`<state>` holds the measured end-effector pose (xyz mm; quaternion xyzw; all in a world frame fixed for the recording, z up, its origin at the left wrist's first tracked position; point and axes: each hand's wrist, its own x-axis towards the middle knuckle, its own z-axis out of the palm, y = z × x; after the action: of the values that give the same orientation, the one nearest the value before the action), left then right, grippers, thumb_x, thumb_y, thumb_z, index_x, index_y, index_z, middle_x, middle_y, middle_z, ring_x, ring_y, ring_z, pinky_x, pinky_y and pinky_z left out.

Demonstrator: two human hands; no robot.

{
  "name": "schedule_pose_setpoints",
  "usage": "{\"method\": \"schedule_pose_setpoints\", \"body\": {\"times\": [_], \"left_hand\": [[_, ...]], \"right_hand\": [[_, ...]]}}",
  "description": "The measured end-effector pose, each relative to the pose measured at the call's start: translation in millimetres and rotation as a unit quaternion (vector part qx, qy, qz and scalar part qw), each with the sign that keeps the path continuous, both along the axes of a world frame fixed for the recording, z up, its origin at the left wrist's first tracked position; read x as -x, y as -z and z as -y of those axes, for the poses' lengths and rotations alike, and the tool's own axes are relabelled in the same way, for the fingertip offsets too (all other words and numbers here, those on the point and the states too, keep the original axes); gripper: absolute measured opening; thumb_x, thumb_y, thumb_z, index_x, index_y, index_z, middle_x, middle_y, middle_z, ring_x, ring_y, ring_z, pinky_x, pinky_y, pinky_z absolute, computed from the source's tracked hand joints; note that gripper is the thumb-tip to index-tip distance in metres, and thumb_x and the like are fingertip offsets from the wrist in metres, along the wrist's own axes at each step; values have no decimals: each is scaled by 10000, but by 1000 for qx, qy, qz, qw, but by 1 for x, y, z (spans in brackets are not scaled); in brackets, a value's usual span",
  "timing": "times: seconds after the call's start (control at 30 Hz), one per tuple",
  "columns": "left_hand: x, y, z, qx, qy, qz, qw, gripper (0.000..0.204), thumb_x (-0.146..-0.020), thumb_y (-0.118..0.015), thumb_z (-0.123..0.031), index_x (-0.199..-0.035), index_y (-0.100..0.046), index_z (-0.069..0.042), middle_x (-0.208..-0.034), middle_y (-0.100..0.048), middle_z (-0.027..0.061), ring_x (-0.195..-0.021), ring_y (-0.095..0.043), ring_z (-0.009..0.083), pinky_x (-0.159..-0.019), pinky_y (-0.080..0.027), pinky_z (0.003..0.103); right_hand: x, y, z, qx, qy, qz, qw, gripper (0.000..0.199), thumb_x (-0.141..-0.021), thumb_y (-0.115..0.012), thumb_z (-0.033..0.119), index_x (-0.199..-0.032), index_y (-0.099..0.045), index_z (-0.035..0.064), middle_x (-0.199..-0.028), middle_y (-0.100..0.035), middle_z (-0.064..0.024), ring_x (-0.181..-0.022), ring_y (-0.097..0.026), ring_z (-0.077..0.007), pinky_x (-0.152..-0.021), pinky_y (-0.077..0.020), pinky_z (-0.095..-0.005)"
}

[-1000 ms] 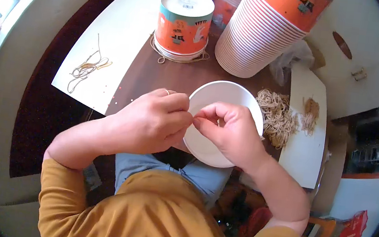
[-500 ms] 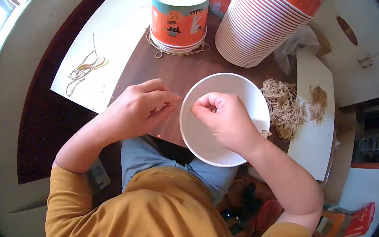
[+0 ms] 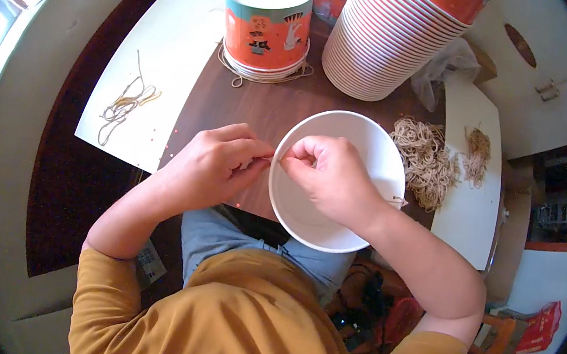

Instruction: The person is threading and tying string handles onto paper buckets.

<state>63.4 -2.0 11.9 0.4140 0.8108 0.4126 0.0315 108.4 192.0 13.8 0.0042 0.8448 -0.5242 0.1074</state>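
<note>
A white paper bucket (image 3: 384,172) lies with its mouth toward me at the table's near edge, over my lap. My right hand (image 3: 335,175) reaches into its mouth, thumb and forefinger pinched against the inner left side. Just outside that same side, my left hand (image 3: 225,163) is closed in a pinch, fingertips at the rim. What either pinch holds is hidden by the fingers. A short bit of beige cord (image 3: 397,199) shows at the bucket's right side, beside my right wrist.
Tangled beige cord (image 3: 424,159) heaps right of the bucket, with a smaller bundle (image 3: 475,158) beyond. A tall stack of buckets (image 3: 378,43) stands behind. An upturned orange bucket (image 3: 265,37) is at back left. Loose cords (image 3: 125,108) lie on the white left panel (image 3: 172,43).
My left hand has moved slightly right, up to the bucket's rim. My right fingertips have shifted a little left, closer to the bucket's side.
</note>
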Motion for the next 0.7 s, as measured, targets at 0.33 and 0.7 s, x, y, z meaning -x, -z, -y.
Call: {"method": "schedule_pose_setpoints", "body": {"times": [0.33,0.7], "left_hand": [[-2,9,-7,-28,3,-35,999,65,-750,-658,-17,-791,-611,1,-720,-569,124,-620,-602,302,-558,-502,359],[-36,19,13,-111,-71,139,981,46,-722,-606,-28,-739,-583,8,-671,-521,96,-570,-547,164,-525,-441,269]], "right_hand": [[1,-4,2,-36,-18,-23,999,153,-852,-633,115,-879,-671,-31,-707,-636,-44,-651,-543,-64,-602,-466,-260],[-50,-44,4,-350,-160,-150,911,713,-668,-800,312,-1247,-491,33,-1042,-590,-166,-884,-622,-320,-758,-492,-414]]}}
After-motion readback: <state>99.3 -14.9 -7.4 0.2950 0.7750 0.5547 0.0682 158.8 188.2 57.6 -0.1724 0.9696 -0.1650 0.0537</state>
